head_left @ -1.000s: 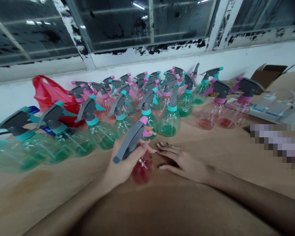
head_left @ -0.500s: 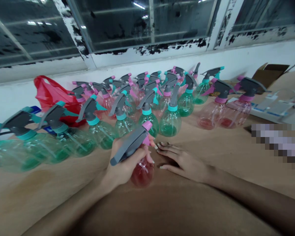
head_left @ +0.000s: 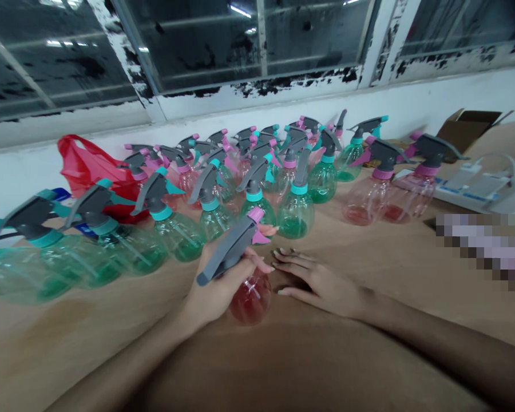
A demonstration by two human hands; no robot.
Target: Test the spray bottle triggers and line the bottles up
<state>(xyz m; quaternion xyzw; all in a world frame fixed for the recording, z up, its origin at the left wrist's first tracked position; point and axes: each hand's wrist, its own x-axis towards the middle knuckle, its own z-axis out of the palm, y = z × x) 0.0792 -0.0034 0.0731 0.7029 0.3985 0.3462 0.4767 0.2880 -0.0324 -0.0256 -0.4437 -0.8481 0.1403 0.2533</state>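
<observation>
In front of me a pink spray bottle (head_left: 251, 298) with a grey head, pink nozzle and pink trigger stands on the table, red liquid low inside it. My left hand (head_left: 221, 289) is wrapped around its neck from the left, with some fingers stretched forward beside the trigger. The neck itself is mostly hidden by that hand. To the right of the bottle, my right hand (head_left: 321, 281) lies on the tabletop with fingers spread and holds nothing. Just beyond both hands stands a green spray bottle (head_left: 296, 217) with a turquoise collar.
Several green and pink spray bottles crowd the back of the wooden table (head_left: 369, 269), and a green row runs left. Two pink bottles (head_left: 367, 200) stand right of centre. A red plastic bag (head_left: 88, 166), an open cardboard box (head_left: 467, 131) and a white power strip (head_left: 476, 186) lie around them.
Some fingers of my left hand have straightened away from the trigger, which shows more fully. The bottle has shifted very slightly right. My right hand has stayed in place.
</observation>
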